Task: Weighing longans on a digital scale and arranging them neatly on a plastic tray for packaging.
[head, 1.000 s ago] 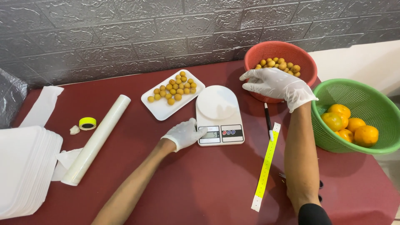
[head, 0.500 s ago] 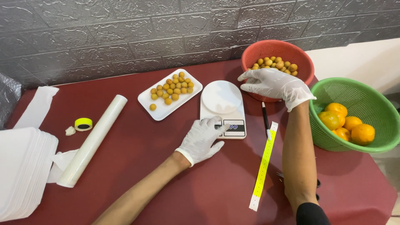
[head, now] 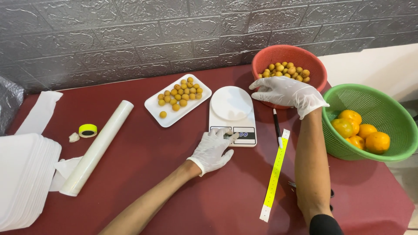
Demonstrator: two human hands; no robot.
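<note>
Pressing on the front panel of a white kitchen scale (head: 232,114), the left hand (head: 213,150) is lying flat with its gloved fingertips (head: 227,135) touching the buttons beside the small display; its grip is loose, fingers spread, holding nothing. The scale is sitting on the dark red surface (head: 143,174) between a white tray (head: 177,105) and a red basket (head: 289,75). It is looking like light, rigid plastic with a smooth round platform, likely to slide if pushed hard; taking it by its two long sides would probably be steadiest.

Only the head view is showing the scene. The right hand (head: 287,93), also in a thin white glove, is resting over the near rim of the red basket, fingers extended and not closed on anything. Small round yellow-brown fruits (head: 287,70) are filling that basket and lying on the tray; they are appearing firm, smooth and apt to roll. A green mesh basket (head: 374,126) to the right is holding oranges (head: 361,132).

A pen (head: 277,126) and a yellow perforated strip (head: 275,174) are lying just beside the scale. Farther left are lying a roll of clear film (head: 98,146), a small ring of yellow tape (head: 88,130) and a stack of white foam trays (head: 21,178).
</note>
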